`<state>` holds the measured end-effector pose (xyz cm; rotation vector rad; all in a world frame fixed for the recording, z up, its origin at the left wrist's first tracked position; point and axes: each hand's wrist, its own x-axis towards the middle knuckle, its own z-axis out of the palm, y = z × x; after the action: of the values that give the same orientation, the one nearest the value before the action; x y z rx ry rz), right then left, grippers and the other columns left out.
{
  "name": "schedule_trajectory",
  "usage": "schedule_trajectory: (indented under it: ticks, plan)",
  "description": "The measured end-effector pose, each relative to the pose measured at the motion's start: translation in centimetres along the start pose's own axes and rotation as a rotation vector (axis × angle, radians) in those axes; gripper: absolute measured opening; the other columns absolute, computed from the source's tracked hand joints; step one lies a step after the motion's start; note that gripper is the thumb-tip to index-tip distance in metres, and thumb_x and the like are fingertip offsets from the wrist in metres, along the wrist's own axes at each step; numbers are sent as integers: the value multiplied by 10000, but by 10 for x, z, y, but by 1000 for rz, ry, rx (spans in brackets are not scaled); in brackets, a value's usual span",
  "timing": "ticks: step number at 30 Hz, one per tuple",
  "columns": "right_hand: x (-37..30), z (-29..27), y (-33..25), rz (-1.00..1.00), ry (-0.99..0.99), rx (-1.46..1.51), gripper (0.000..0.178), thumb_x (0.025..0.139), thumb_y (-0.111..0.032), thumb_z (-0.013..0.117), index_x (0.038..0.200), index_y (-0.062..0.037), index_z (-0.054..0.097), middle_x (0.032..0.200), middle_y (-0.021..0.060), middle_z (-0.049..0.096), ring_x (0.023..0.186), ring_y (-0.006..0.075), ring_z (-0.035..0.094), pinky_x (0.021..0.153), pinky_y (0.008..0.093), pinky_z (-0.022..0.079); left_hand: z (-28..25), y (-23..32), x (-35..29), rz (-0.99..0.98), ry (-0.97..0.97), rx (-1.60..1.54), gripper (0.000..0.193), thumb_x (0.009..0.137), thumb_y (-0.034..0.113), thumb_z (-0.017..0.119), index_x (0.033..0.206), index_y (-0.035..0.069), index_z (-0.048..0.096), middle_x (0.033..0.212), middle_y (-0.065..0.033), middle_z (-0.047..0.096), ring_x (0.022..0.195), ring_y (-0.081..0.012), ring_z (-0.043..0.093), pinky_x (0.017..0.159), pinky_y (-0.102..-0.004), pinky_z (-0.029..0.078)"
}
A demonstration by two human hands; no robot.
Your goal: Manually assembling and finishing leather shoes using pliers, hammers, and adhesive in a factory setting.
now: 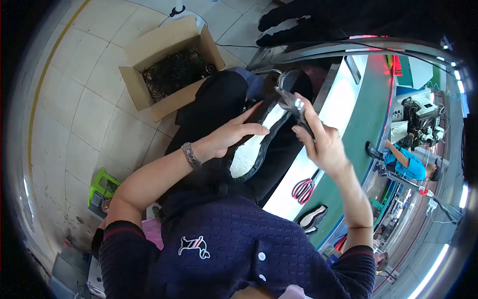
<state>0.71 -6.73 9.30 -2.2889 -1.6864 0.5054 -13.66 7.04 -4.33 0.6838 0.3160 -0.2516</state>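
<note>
Shoe (247,155) on the person's lap, sole side up, white bottom showing. Left hand (234,135) curled around the shoe's middle, thumb on the white bottom. Right hand (322,142) right of the shoe, fingers wrapped around metal pincers (295,104) — head at the shoe's far end, contact can't tell. Red-handled scissors (303,191) right of the shoe; open cardboard box (133,88) beyond it, left — dark contents.
</note>
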Motion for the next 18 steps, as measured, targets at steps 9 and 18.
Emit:
schedule_trajectory:
  ticks: [9,18]
  plan:
    - [-11,17,1,64,-50,-32,675,924,-166,592,1482,-211,215,579,142,590,506,301,621,466,392,489,-5,10,2,-82,-69,55,927,845,311,683,1533,124,91,1286,-95,505,1166,-174,492,992,-312,380]
    - [-14,20,-15,37,-133,-46,676,923,-156,584,1484,-210,210,589,149,595,491,281,619,454,355,494,-11,14,-3,-144,-103,89,1050,782,290,760,1532,102,50,1351,-138,441,1256,-204,415,1047,-341,321]
